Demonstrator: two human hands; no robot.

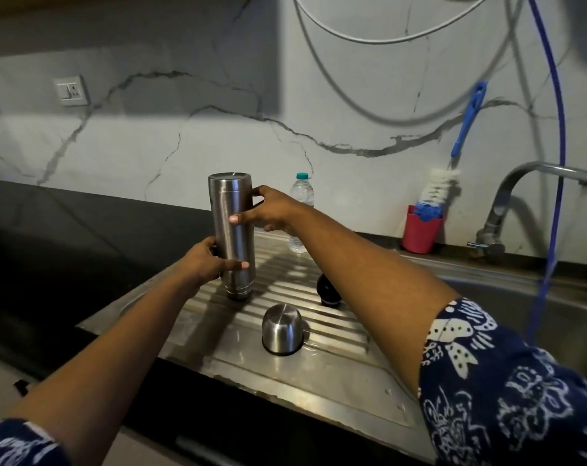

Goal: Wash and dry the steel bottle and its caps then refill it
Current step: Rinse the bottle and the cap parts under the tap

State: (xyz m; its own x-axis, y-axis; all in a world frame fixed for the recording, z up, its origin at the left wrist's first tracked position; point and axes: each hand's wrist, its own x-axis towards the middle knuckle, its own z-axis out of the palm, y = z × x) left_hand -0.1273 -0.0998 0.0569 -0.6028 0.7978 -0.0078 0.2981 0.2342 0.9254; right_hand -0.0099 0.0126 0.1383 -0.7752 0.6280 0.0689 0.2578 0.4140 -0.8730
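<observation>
Mouth down and nearly upright, the steel bottle [233, 240] is held straight ahead over the ribbed drainboard [319, 371], its long axis vertical; whether its neck touches the ribs is unclear. The left hand [203, 260] grips its lower body and the right hand [273, 210] wraps the upper part. The steel cap [282, 329] sits nearer the person, the black inner cap [327, 289] behind the right forearm. No brand or writing is readable.
</observation>
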